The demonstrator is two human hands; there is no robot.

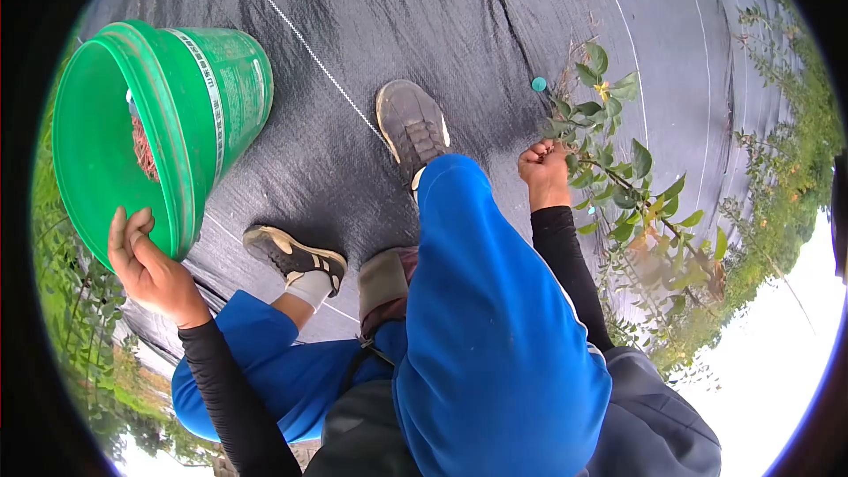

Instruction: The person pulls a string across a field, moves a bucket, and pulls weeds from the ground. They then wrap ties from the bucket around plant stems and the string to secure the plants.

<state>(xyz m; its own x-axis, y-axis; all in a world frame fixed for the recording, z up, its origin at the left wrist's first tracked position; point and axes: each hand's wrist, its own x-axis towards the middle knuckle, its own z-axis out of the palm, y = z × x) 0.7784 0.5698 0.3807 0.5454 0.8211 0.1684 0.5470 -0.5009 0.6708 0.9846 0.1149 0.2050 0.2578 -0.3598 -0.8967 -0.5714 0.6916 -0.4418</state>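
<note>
My left hand (152, 276) is at the near rim of a green bucket (231, 79), its fingers loosely bent and apart. Inside the bucket lies a bundle of thin reddish strands (143, 150), partly hidden by the wall. On the other side, my right hand (546, 172) is closed beside a young leafy plant (618, 178), fingertips curled in among its lower leaves. What those fingers pinch is hidden by the leaves and by the hand itself.
Black ground sheet (344, 0) with white lines covers the ground. A teal round disc (539, 84) lies near the plant's base. My shoes (411, 124) stand between bucket and plant. Green growth (84, 327) borders the left, with more plants (760, 185) along the right.
</note>
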